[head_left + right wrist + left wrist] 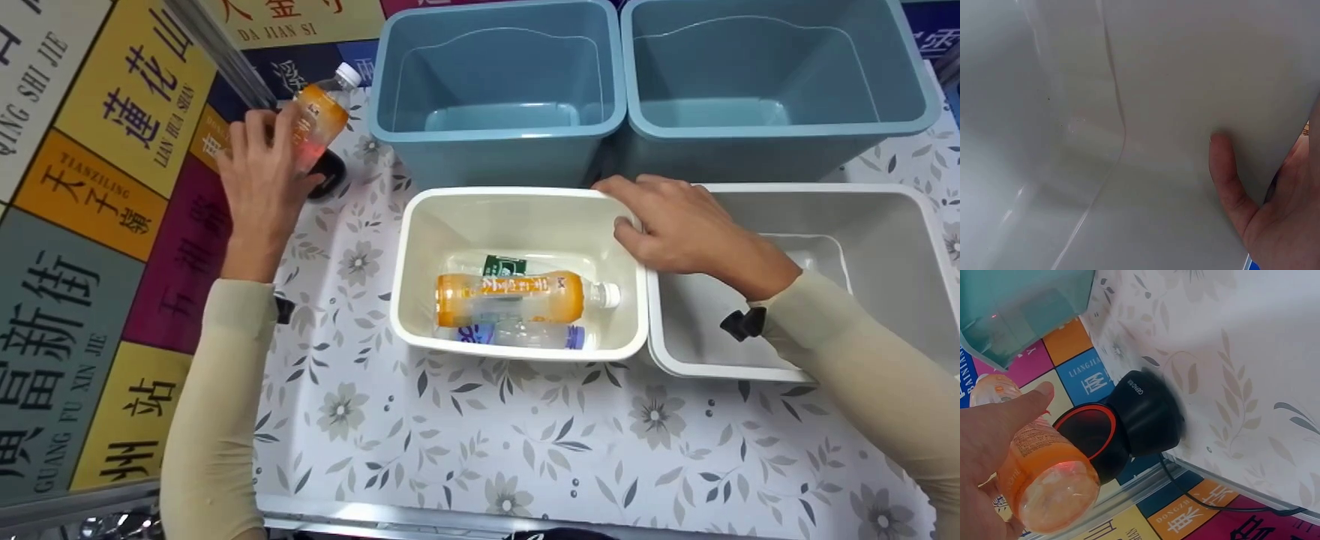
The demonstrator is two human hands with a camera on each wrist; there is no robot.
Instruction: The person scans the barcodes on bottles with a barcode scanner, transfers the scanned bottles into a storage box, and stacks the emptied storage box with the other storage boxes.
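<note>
Left hand [262,169] fingers clamped round orange-labelled plastic bottle [324,112], left of and beyond cream bin [525,223]; right hand [675,225] fingers grip bin's rim. Bottle likely light, slick, dents easily: hold mid-body, gently.

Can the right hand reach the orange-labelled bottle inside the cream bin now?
Probably yes, after letting go: the right hand grips the cream bin's rim, and nothing covers the orange-labelled bottle from above.
</note>
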